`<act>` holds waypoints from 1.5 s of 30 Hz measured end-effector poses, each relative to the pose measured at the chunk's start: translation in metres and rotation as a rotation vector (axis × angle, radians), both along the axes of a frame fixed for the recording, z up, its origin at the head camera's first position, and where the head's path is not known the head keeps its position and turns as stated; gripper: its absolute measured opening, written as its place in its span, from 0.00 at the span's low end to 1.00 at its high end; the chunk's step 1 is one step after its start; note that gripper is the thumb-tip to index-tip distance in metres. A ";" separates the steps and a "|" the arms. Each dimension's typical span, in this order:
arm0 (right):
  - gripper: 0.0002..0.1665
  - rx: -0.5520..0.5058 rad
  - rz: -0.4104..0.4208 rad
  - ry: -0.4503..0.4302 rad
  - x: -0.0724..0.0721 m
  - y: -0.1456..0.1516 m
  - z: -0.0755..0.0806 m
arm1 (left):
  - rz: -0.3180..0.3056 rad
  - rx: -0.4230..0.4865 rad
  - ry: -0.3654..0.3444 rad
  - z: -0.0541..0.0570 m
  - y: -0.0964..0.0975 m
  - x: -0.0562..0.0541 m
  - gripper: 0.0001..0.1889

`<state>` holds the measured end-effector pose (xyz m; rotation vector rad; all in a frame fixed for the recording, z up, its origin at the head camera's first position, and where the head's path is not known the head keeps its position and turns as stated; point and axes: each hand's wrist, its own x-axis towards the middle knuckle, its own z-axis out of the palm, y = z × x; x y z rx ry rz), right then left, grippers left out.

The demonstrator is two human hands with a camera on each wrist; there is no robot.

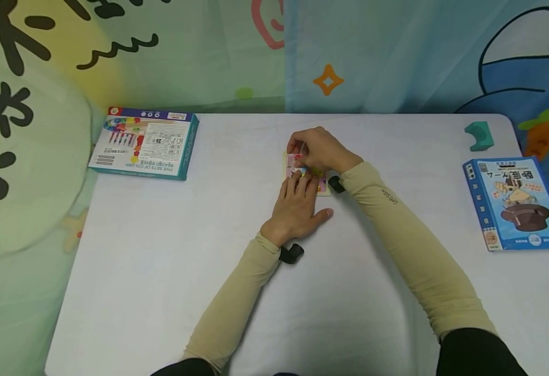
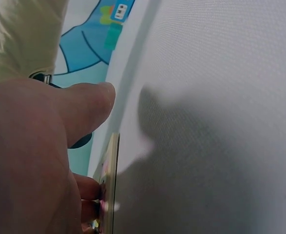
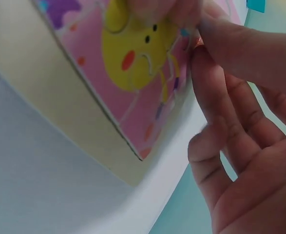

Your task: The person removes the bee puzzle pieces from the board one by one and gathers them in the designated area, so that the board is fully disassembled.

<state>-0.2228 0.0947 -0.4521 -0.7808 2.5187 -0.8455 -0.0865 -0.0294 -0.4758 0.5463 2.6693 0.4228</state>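
Note:
A small jigsaw puzzle (image 3: 133,109) with a yellow figure on pink lies in a cream tray (image 3: 60,97) on the white table. My left hand (image 1: 295,211) rests its straight fingertips on the near part of the picture, thumb spread to the side. In the left wrist view, the tray's edge (image 2: 112,180) shows beside those fingers. Over the far side of the puzzle, my right hand (image 1: 323,149) pinches a puzzle piece between thumb and index finger; its fingers hide most of the piece. The other fingers of the right hand (image 3: 250,117) are loosely curled.
A white-and-teal box (image 1: 138,143) lies at the table's back left. At the right edge lies a blue box (image 1: 521,203) with a hat picture, and behind it a teal arch-shaped block (image 1: 481,137). Patterned curtains (image 1: 208,68) hang behind the table.

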 end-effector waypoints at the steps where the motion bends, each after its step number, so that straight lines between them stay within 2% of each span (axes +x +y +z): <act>1: 0.13 -0.002 -0.004 -0.006 0.000 0.000 0.000 | 0.001 -0.001 0.004 0.000 0.000 0.000 0.45; 11: 0.13 -0.028 -0.008 -0.019 0.001 0.001 -0.002 | 0.012 -0.034 0.034 0.000 0.002 0.000 0.45; 23: 0.09 -0.036 -0.020 -0.035 0.002 0.005 0.001 | 0.024 -0.005 0.026 -0.001 0.000 -0.002 0.45; 30: 0.11 0.026 -0.036 -0.008 0.002 0.009 0.003 | 0.028 0.009 0.012 -0.001 -0.001 -0.002 0.46; 37: 0.06 0.012 -0.011 0.021 0.002 0.016 0.003 | 0.028 0.018 0.031 -0.004 0.001 -0.001 0.45; 45: 0.10 0.012 -0.034 -0.041 0.003 0.033 0.012 | 0.041 0.025 0.030 -0.005 0.001 -0.001 0.46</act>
